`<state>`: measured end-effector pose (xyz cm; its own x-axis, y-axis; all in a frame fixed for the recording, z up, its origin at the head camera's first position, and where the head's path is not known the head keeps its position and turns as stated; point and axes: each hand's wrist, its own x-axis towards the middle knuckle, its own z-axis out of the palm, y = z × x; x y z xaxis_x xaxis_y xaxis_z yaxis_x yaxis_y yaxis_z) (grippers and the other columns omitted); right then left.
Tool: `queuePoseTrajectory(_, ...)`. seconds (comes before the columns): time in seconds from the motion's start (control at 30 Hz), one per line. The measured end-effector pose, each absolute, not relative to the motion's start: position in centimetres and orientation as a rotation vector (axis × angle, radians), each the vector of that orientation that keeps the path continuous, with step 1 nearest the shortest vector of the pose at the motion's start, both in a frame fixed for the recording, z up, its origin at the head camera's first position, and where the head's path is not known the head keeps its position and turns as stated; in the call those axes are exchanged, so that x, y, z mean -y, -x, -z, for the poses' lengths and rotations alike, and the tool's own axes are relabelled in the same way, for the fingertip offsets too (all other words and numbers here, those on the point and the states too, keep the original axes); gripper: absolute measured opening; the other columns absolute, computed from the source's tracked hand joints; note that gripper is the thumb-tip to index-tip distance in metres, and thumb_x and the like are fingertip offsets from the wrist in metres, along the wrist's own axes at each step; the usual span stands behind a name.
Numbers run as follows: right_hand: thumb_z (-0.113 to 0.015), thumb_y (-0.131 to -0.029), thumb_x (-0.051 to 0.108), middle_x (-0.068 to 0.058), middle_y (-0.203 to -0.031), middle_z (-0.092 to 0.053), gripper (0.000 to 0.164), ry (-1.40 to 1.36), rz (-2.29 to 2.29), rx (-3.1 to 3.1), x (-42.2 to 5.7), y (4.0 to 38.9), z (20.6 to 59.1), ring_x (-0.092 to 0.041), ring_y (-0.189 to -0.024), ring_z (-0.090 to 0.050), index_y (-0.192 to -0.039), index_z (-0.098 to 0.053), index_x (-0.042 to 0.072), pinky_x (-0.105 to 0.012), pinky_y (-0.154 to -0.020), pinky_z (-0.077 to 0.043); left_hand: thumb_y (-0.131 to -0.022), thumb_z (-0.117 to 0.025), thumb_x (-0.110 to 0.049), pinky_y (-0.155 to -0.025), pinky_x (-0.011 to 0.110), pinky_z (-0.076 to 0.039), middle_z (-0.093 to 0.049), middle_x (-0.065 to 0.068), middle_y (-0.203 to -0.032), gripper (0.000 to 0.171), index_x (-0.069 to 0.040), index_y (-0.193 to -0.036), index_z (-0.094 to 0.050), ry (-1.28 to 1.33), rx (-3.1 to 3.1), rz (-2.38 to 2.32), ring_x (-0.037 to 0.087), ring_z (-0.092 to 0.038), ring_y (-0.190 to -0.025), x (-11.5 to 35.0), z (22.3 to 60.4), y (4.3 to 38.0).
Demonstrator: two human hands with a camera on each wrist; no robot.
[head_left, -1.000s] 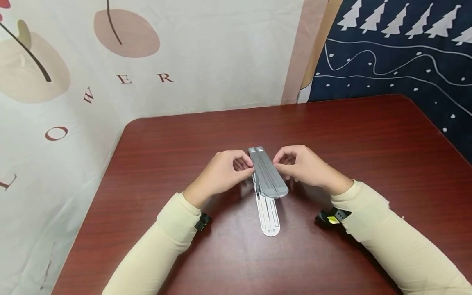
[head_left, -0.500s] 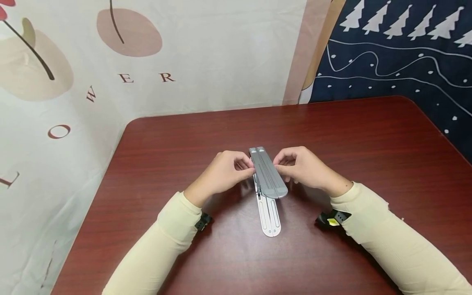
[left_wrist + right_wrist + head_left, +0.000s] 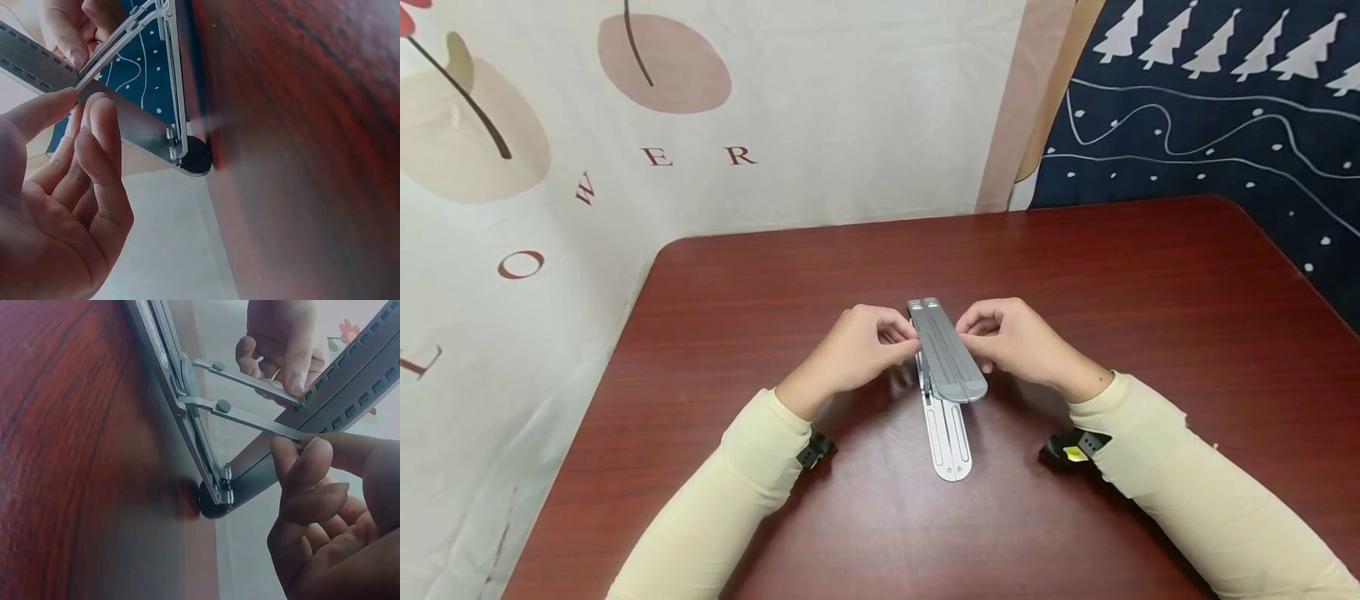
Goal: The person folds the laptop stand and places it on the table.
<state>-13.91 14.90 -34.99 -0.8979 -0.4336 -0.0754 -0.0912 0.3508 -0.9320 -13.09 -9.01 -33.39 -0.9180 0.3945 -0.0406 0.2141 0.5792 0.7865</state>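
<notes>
A grey metal folding laptop stand point(image 3: 951, 358) is at the table's middle, its slotted upper arm raised at a slant over the silver base point(image 3: 947, 442). My left hand point(image 3: 868, 346) is at the upper arm's left edge, thumb and index finger pinching the end of a thin support strut point(image 3: 122, 47) by the slots. On the opposite edge, my right hand point(image 3: 1018, 342) pinches the matching strut point(image 3: 256, 419) the same way. Both struts rise from the base to the row of slots point(image 3: 337, 381). The hinge point(image 3: 226, 484) joins base and upper arm at the far end.
The stand rests on a reddish-brown wooden table point(image 3: 775, 275). Behind it hangs a pale printed cloth point(image 3: 850, 108), with a navy tree-patterned cloth point(image 3: 1187, 125) to the right. Black devices are strapped at both wrists.
</notes>
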Motion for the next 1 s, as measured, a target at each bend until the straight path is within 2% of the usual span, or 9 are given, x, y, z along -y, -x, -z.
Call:
queuePoseTrajectory(0.17, -0.070, -0.091, 0.007, -0.005, -0.076, -0.069, 0.008, 0.449, 1.575, -2.320, -14.80, 13.80, 35.12, -0.013, -0.050, -0.054, -0.092, -0.068, -0.001, -0.026, -0.049, -0.047, -0.090, -0.073, -0.017, -0.063, 0.024, -0.052, -0.076, 0.005, -0.083, 0.006, -0.011, -0.090, -0.075, -0.447, -2.556, -1.285, 0.017, -0.071, -0.069, 8.85, 33.48, 13.05)
queuePoseTrajectory(0.3, -0.068, -0.092, 0.006, -0.006, -0.077, -0.068, 0.006, 0.440, 1.568, -2.338, -14.76, 13.84, 35.30, -0.013, -0.050, -0.053, -0.091, -0.067, 0.001, -0.025, -0.049, -0.046, -0.092, -0.070, -0.013, -0.060, 0.027, -0.054, -0.077, 0.013, -0.089, 0.008, -0.007, -0.094, -0.073, -0.367, -2.422, -1.377, 0.025, -0.072, -0.059, 8.76, 33.75, 13.06)
queuePoseTrajectory(0.57, -0.068, -0.092, 0.006, -0.007, -0.078, -0.067, 0.008, 0.434, 1.589, -2.334, -14.63, 13.93, 35.29, -0.012, -0.050, -0.050, -0.092, -0.065, -0.001, -0.024, -0.048, -0.042, -0.093, -0.067, -0.010, -0.069, 0.024, -0.055, -0.077, 0.012, -0.088, 0.009, -0.004, -0.096, -0.072, -0.339, -2.373, -1.447, 0.017, -0.064, -0.044, 8.59, 34.00, 13.11)
queuePoseTrajectory(1.0, -0.066, -0.093, 0.005, -0.010, -0.083, -0.068, 0.006, 0.446, 1.569, -2.370, -14.50, 13.93, 35.34, -0.010, -0.061, -0.056, -0.094, -0.066, -0.001, -0.022, -0.053, -0.044, -0.094, -0.067, -0.012, -0.067, 0.025, -0.055, -0.077, 0.008, -0.086, 0.009, -0.006, -0.099, -0.072, -0.321, -2.407, -1.423, 0.017, -0.063, -0.043, 8.43, 34.12, 13.06)
